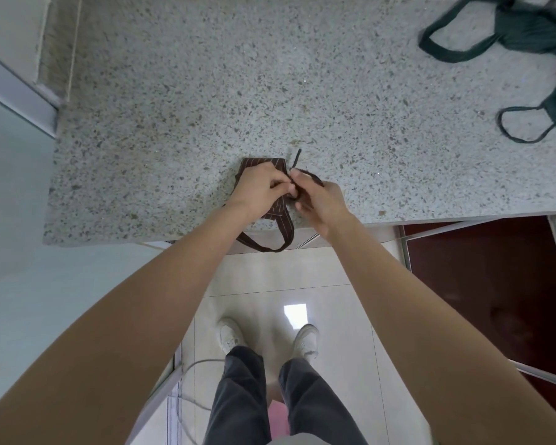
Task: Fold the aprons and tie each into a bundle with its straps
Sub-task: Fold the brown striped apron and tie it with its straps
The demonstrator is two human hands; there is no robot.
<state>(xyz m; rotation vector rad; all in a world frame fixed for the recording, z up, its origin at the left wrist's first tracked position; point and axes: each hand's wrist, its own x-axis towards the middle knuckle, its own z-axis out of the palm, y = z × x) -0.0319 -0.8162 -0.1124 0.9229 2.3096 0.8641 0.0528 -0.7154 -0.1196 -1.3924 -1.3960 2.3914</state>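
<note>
A folded brown pinstriped apron (260,162) lies near the front edge of the speckled stone counter (206,91), mostly hidden under my hands. My left hand (262,184) presses on the bundle and pinches its dark strap. My right hand (318,200) grips the same strap (297,157), whose free end sticks up beyond my fingers. A wide brown neck loop (270,242) hangs over the counter's front edge.
Dark green aprons (533,30) lie bunched at the counter's far right, with strap loops (523,125) spread out on the stone. A wall and a ledge border the counter on the left. Below are tiled floor, my shoes and a dark red panel (482,284).
</note>
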